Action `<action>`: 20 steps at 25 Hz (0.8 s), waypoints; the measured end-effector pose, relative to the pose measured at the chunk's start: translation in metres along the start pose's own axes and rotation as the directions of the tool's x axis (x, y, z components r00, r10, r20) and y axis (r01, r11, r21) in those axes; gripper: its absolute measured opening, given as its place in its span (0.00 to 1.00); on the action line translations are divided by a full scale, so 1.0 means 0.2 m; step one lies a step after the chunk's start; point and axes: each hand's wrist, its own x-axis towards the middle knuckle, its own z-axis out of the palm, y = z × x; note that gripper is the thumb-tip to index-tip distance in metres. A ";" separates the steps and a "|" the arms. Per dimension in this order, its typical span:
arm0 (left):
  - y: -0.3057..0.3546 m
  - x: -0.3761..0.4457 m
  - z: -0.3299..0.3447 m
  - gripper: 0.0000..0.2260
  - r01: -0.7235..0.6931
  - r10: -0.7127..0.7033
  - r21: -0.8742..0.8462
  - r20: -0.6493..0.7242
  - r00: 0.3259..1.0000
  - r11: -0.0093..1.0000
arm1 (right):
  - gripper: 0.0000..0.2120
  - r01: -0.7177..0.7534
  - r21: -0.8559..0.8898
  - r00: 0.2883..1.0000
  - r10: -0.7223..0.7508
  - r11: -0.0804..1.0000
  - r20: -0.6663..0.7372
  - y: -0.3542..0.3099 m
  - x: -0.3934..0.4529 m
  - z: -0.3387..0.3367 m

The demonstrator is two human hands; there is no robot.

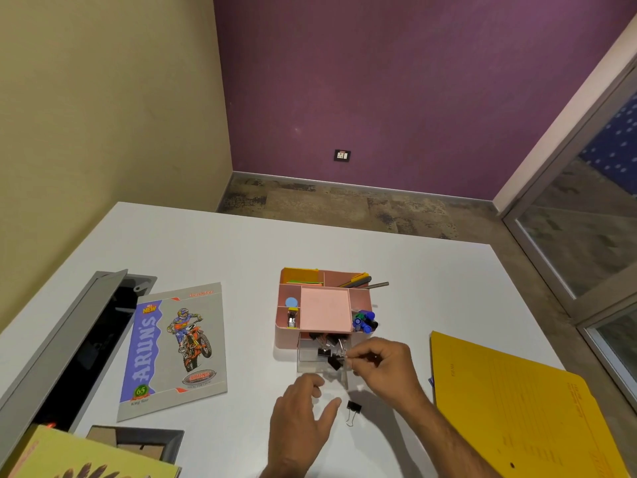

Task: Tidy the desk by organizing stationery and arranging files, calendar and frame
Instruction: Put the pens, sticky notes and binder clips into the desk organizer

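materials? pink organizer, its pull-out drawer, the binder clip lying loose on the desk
Pink organizer: looks like matte moulded plastic, with thin even walls and a uniform colour. Drawer: clear plastic, likely acrylic, since the desk shows through it. Loose binder clip: black body, probably painted metal, with shiny wire handles; too small to be sure.

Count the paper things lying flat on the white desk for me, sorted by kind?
Notebook with motorbike cover: 1
Yellow file folder: 1
Pale yellow booklet at the near left corner, partly cut off: 1
Total: 3
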 end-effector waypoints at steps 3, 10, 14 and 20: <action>-0.03 -0.01 0.05 0.15 -0.288 0.264 0.144 0.163 0.951 0.947 | 0.08 0.189 -0.170 0.980 -0.196 0.967 -0.023 -0.02 0.04 0.01; -0.05 0.00 0.17 0.19 -0.642 0.461 0.451 0.453 0.763 0.620 | 0.11 0.366 -0.591 0.931 -0.291 0.719 0.222 -0.03 0.09 0.11; -0.07 -0.01 0.16 0.20 -0.673 0.434 0.445 0.527 0.730 0.591 | 0.10 0.364 -0.610 0.932 -0.283 0.704 0.228 -0.04 0.11 0.16; -0.14 0.00 0.11 0.11 -0.608 0.434 0.440 0.438 0.787 0.661 | 0.08 0.367 -0.549 0.920 -0.205 0.751 0.334 -0.06 0.16 0.21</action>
